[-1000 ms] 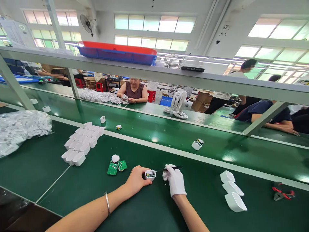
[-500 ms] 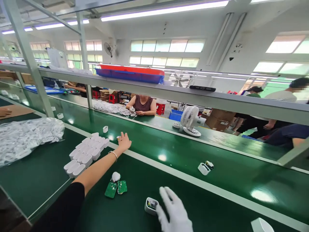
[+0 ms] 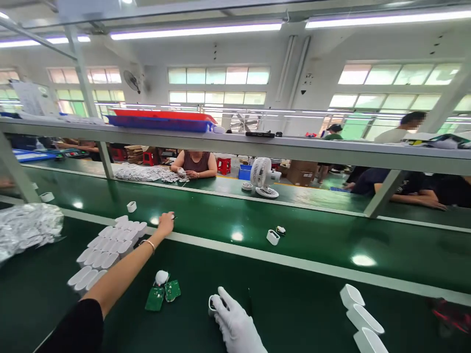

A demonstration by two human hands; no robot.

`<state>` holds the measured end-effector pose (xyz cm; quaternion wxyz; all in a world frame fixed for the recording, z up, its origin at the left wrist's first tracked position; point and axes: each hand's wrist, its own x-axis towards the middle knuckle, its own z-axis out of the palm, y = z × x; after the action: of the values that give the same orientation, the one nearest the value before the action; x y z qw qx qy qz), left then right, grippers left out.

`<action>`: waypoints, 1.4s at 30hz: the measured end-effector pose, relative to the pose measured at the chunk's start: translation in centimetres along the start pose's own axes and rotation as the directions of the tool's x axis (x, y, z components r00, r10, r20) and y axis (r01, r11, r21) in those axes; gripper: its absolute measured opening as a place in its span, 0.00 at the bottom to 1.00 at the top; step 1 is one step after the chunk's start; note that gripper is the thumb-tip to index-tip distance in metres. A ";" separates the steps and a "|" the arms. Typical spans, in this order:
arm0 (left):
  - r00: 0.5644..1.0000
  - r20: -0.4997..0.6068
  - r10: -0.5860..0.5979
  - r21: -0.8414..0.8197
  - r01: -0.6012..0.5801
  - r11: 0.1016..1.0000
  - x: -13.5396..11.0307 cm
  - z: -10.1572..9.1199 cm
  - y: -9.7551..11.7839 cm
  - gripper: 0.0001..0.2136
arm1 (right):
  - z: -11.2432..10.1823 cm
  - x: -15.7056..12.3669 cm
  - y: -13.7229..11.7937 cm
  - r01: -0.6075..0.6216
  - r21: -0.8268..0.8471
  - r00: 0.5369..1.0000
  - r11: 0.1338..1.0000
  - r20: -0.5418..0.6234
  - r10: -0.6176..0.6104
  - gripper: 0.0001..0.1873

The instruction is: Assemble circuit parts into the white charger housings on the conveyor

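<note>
My bare left hand [image 3: 166, 224] reaches out over the green belt. Its fingers are closed, and a small dark tip pokes out of them; what they hold is mostly hidden. My right hand [image 3: 235, 321], in a white glove, is closed around a small white plastic housing [image 3: 210, 307] on the near work surface and covers most of it. Between my arms lie two green circuit boards [image 3: 154, 299] with a round white part [image 3: 162, 278] beside them. On the belt, an open white housing [image 3: 273, 237] stands against a small wired part [image 3: 280, 230].
Rows of white housings [image 3: 106, 245] stand left of my forearm, near a heap of clear plastic bags [image 3: 29, 228]. More white housings [image 3: 362, 318] line up at right. A shelf [image 3: 312, 149] crosses above the belt. A fan [image 3: 262, 175] and a seated co-worker [image 3: 196, 164] are opposite.
My left fingers have closed over the small part on the belt. My right hand has moved onto the housing and gripped it. The view has turned right, bringing more housings into sight.
</note>
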<state>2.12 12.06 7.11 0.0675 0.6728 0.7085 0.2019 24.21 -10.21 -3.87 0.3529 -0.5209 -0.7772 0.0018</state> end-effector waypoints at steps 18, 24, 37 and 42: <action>0.797 0.314 0.516 -0.582 -0.268 0.768 -21.8 6.0 3.0 0.30 | -3.8 10.5 6.1 -0.640 -0.110 0.765 0.761 0.005 0.644 0.23; 0.796 0.294 0.530 -0.585 -0.289 0.758 -21.7 5.4 2.7 0.30 | -0.5 16.1 7.7 -0.647 -0.204 0.748 0.735 0.019 0.663 0.22; 0.798 0.218 0.561 -0.555 -0.372 0.744 -21.8 6.5 2.4 0.27 | -0.6 12.1 8.1 -0.658 -0.405 0.688 0.635 0.022 0.726 0.25; 0.808 0.216 0.548 -0.559 -0.358 0.748 -21.8 6.3 2.5 0.27 | -1.0 14.4 8.7 -0.621 -0.450 0.666 0.642 0.130 0.735 0.17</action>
<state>8.60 -8.05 -1.57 0.3154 0.8120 0.4188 0.2565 28.75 5.06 1.50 0.0987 -0.8261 -0.5505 0.0692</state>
